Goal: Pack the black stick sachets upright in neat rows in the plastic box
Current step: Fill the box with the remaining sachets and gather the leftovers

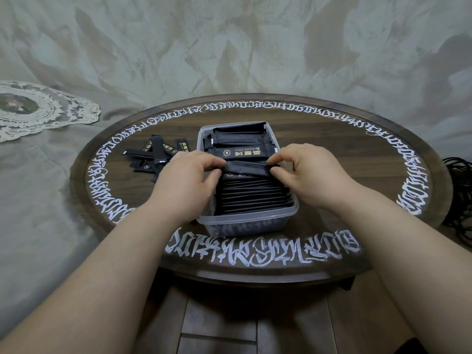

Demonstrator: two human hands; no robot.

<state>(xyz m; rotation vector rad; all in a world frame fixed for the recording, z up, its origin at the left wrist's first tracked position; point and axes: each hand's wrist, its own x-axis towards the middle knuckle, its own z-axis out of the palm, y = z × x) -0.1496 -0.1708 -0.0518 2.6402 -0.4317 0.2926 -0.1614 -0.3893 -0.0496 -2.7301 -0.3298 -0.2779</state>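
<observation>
A clear plastic box (245, 223) stands in the middle of a round dark wooden table (332, 180). A tight row of black stick sachets (251, 198) stands on edge in its near half; more sachets (237, 137) lie flat or tilted in its far half. Over the middle of the box my left hand (190, 175) pinches the left end of one black sachet (247, 168), and my right hand (306, 169) pinches its right end. That sachet lies crosswise just above the row. A loose pile of sachets (155, 154) lies on the table left of the box.
White calligraphy rings the tabletop. A grey-green patterned cloth surrounds the table, with a lace doily (38, 108) at the far left. Black cables (459, 195) lie at the right edge. Wooden floor shows below the table's near edge.
</observation>
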